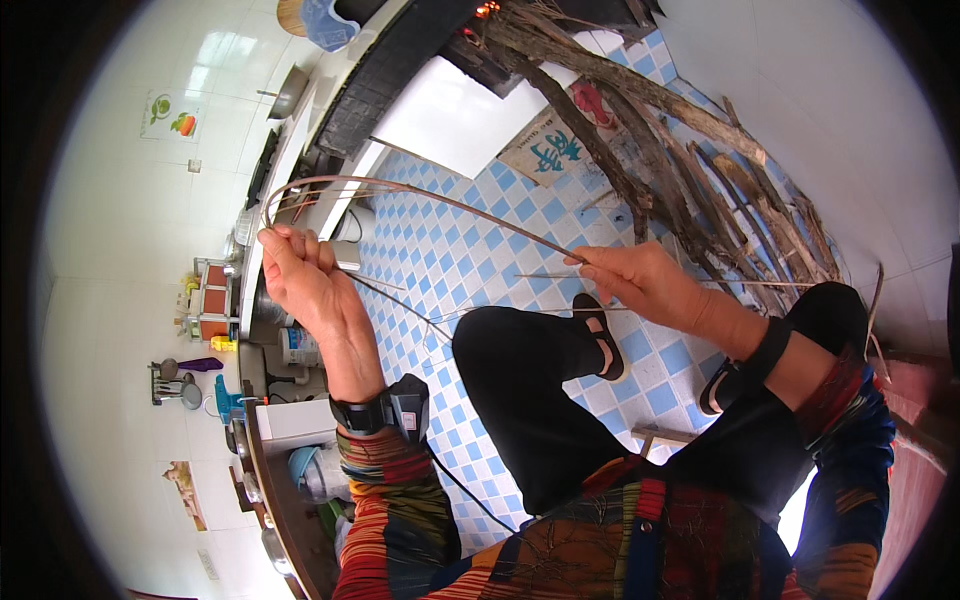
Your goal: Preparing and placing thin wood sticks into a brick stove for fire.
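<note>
A long thin brown twig (465, 205) is bent into an arch between my two hands. My left hand (304, 281) grips it below the tight bend, with the fingers curled shut. Beyond that hand a thin, dark, branching part slants down toward my knee. My right hand (641, 281) pinches the other end between thumb and fingers, above my knees. Fine side shoots run close to the bend. Another thin pale stick (739, 283) passes behind my right hand; where it is attached cannot be seen.
Thick branches (675, 112) reach from the floor into a stove opening with glowing embers (487, 9). More firewood (780, 217) lies along the right wall. A counter with a pan (289, 91) and a sink (253, 367) runs along the left. Blue-and-white tiles (420, 247) cover the floor.
</note>
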The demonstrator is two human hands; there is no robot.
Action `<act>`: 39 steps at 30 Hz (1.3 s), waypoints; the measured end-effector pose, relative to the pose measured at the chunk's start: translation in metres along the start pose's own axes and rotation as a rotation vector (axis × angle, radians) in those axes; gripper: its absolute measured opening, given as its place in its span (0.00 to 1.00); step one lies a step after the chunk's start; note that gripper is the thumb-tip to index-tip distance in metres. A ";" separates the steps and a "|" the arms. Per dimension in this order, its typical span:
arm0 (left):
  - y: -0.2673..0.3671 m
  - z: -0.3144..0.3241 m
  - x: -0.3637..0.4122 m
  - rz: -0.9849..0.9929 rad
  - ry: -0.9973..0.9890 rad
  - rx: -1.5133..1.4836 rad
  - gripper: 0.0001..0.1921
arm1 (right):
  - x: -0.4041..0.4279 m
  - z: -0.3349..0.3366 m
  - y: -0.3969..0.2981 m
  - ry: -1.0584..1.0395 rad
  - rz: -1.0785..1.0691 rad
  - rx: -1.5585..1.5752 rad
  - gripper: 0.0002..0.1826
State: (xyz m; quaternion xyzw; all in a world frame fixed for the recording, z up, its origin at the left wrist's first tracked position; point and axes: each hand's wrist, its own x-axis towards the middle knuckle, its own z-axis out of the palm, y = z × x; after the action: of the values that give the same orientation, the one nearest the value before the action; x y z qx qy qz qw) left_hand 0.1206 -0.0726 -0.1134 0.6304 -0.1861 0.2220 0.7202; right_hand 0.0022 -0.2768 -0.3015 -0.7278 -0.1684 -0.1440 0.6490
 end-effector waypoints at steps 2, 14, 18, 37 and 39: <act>0.008 0.000 0.007 -0.047 -0.016 -0.153 0.14 | -0.001 0.006 0.015 0.053 -0.233 -0.218 0.13; 0.047 0.024 -0.012 0.203 -0.017 0.001 0.15 | -0.006 -0.007 -0.017 0.051 -0.338 -0.268 0.14; 0.091 0.024 -0.026 0.320 -0.230 -0.119 0.11 | -0.005 -0.012 -0.033 0.092 -0.408 -0.482 0.16; -0.019 -0.058 0.017 -0.189 -0.004 -0.829 0.14 | -0.024 -0.063 -0.023 0.320 -0.282 -0.990 0.25; -0.025 -0.069 0.023 -0.189 -0.032 -0.861 0.14 | -0.027 -0.068 -0.016 0.329 -0.318 -1.023 0.22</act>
State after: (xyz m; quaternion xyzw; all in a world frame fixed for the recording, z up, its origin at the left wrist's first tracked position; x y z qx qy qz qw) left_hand 0.1530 -0.0051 -0.1307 0.2905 -0.2143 0.0475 0.9314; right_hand -0.0282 -0.3445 -0.2908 -0.8836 -0.0813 -0.4151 0.2010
